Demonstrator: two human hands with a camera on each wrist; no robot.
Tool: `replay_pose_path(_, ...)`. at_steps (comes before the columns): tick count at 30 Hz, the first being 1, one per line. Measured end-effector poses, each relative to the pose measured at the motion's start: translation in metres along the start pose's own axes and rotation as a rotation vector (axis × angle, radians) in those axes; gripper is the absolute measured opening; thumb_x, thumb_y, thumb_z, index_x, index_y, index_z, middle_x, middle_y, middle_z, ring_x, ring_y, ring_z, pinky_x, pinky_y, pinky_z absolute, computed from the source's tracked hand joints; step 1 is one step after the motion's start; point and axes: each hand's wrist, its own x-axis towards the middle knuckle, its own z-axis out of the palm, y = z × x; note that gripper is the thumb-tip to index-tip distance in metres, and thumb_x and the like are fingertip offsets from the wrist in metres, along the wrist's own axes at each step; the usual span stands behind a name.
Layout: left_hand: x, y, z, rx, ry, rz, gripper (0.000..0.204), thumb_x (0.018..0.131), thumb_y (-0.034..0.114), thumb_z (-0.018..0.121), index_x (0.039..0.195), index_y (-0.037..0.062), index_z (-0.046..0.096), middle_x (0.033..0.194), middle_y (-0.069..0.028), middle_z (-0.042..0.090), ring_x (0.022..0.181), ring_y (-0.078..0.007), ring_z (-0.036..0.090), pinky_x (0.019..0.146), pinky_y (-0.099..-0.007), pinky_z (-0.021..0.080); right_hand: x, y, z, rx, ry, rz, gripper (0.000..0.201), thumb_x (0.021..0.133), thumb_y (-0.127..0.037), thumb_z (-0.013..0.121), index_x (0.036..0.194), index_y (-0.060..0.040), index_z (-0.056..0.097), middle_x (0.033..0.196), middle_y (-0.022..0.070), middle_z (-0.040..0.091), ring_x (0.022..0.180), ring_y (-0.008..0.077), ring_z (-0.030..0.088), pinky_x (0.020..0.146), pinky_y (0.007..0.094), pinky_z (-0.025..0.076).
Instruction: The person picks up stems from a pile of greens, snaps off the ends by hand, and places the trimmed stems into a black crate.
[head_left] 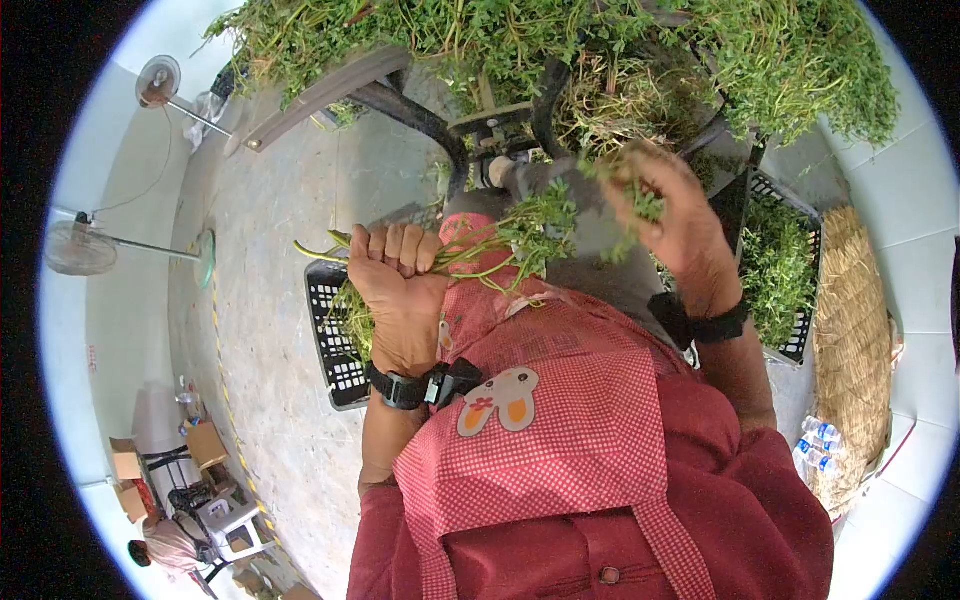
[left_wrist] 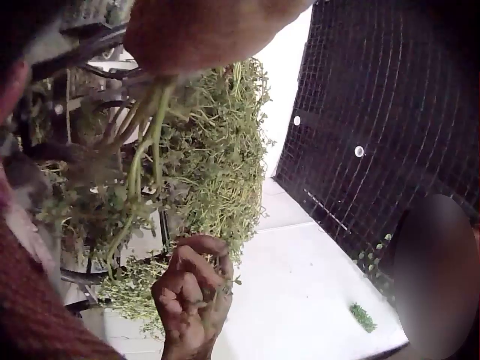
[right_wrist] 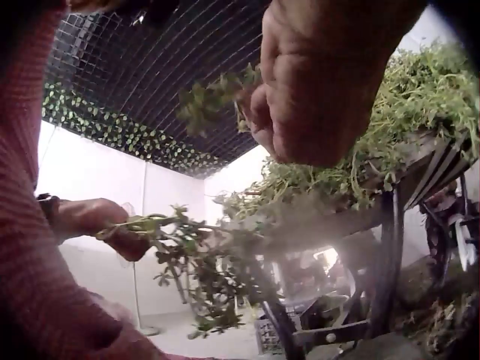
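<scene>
Left hand (head_left: 400, 285): fingers curled round stems (head_left: 480, 252), presumably near their ends so the leafy tips stay free, towards the right. Right hand (head_left: 685, 220): bent fingers pinching a sprig (head_left: 648, 205), partly blurred. Heap (head_left: 800, 70): greens, beyond both. Crate (head_left: 798, 345): far right, holding more greens.

The surface (head_left: 325, 95) has a curved, greyish-brown edge and dark legs; it looks slatted, though the pile hides most of it. Tangled leafy green stems (head_left: 450, 35) lie heaped across it, spilling over the edge. Below, the pale floor (head_left: 280, 300) bears black plastic crates (head_left: 345, 398).
</scene>
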Motion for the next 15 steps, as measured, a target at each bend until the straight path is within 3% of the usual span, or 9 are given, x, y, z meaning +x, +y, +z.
replay_pose_path(2, 0.003, 0.000, -0.005, -0.034, -0.026, -0.018, 0.049, 0.097, 0.036, 0.028, 0.053, 0.0161, 0.019, 0.050, 0.0037, 0.015, 0.043, -0.0125, 0.011, 0.039, -0.0269, 0.015, -0.003, -0.010, 0.006, 0.712, -0.178, 0.641, 0.019, 0.083, -0.010, 0.058, 0.101, -0.0033, 0.057, 0.086, 0.0035, 0.061, 0.076, 0.0115, 0.058, 0.066, 0.0261, 0.048)
replay_pose_path(4, 0.002, 0.003, -0.006, -0.058, -0.041, -0.034, 0.049, 0.097, 0.036, 0.028, 0.053, 0.0161, 0.019, 0.050, 0.0037, 0.015, 0.044, -0.0127, 0.011, 0.040, -0.0270, 0.015, -0.007, -0.007, 0.016, 0.782, -0.463, 0.587, 0.021, 0.084, -0.013, 0.057, 0.103, -0.0021, 0.056, 0.084, 0.0014, 0.062, 0.075, 0.0120, 0.059, 0.066, 0.0272, 0.048)
replay_pose_path(6, 0.001, 0.003, -0.001, -0.011, 0.001, -0.013, 0.048, 0.097, 0.035, 0.027, 0.054, 0.0163, 0.019, 0.050, 0.0035, 0.014, 0.045, -0.0129, 0.011, 0.040, -0.0270, 0.016, -0.022, -0.017, 0.039, 0.025, -0.587, 0.267, 0.025, 0.084, -0.021, 0.058, 0.102, -0.0044, 0.058, 0.083, 0.0052, 0.064, 0.073, 0.0172, 0.062, 0.064, 0.0319, 0.050)
replay_pose_path(7, 0.002, 0.002, -0.001, -0.011, -0.001, -0.016, 0.048, 0.097, 0.035, 0.027, 0.054, 0.0163, 0.019, 0.050, 0.0035, 0.014, 0.045, -0.0129, 0.011, 0.040, -0.0270, 0.016, -0.026, -0.014, 0.045, 0.023, -0.584, 0.267, 0.025, 0.084, -0.021, 0.058, 0.102, -0.0044, 0.058, 0.083, 0.0052, 0.064, 0.073, 0.0172, 0.062, 0.064, 0.0319, 0.050)
replay_pose_path(9, 0.002, 0.002, -0.001, 0.039, 0.028, -0.005, 0.048, 0.097, 0.036, 0.027, 0.054, 0.0165, 0.019, 0.050, 0.0033, 0.014, 0.045, -0.0130, 0.012, 0.040, -0.0271, 0.016, -0.035, -0.001, 0.056, -0.458, -0.603, -0.105, 0.026, 0.082, -0.026, 0.058, 0.101, -0.0082, 0.061, 0.085, 0.0127, 0.064, 0.076, 0.0275, 0.063, 0.066, 0.0394, 0.050)
replay_pose_path(10, 0.002, 0.002, -0.002, 0.036, 0.027, -0.003, 0.048, 0.097, 0.036, 0.027, 0.054, 0.0165, 0.019, 0.050, 0.0033, 0.014, 0.045, -0.0130, 0.012, 0.040, -0.0271, 0.016, -0.036, 0.000, 0.062, -0.461, -0.605, -0.108, 0.026, 0.082, -0.026, 0.058, 0.101, -0.0082, 0.061, 0.085, 0.0127, 0.064, 0.076, 0.0275, 0.063, 0.066, 0.0394, 0.050)
replay_pose_path(12, 0.004, 0.000, -0.006, -0.027, -0.018, -0.017, 0.048, 0.097, 0.036, 0.027, 0.053, 0.0169, 0.019, 0.050, 0.0034, 0.014, 0.044, -0.0127, 0.012, 0.041, -0.0267, 0.017, -0.037, 0.002, 0.070, -0.593, -0.586, -0.111, 0.026, 0.081, -0.031, 0.057, 0.096, -0.0101, 0.062, 0.084, 0.0179, 0.062, 0.078, 0.0351, 0.061, 0.068, 0.0456, 0.049)
replay_pose_path(15, 0.002, -0.001, 0.000, 0.008, -0.008, 0.009, 0.049, 0.097, 0.036, 0.027, 0.053, 0.0170, 0.019, 0.050, 0.0036, 0.014, 0.044, -0.0125, 0.012, 0.040, -0.0265, 0.016, -0.037, 0.011, 0.072, -0.607, -0.636, -0.127, 0.026, 0.081, -0.028, 0.058, 0.095, -0.0067, 0.064, 0.082, 0.0136, 0.063, 0.072, 0.0324, 0.061, 0.062, 0.0407, 0.049)
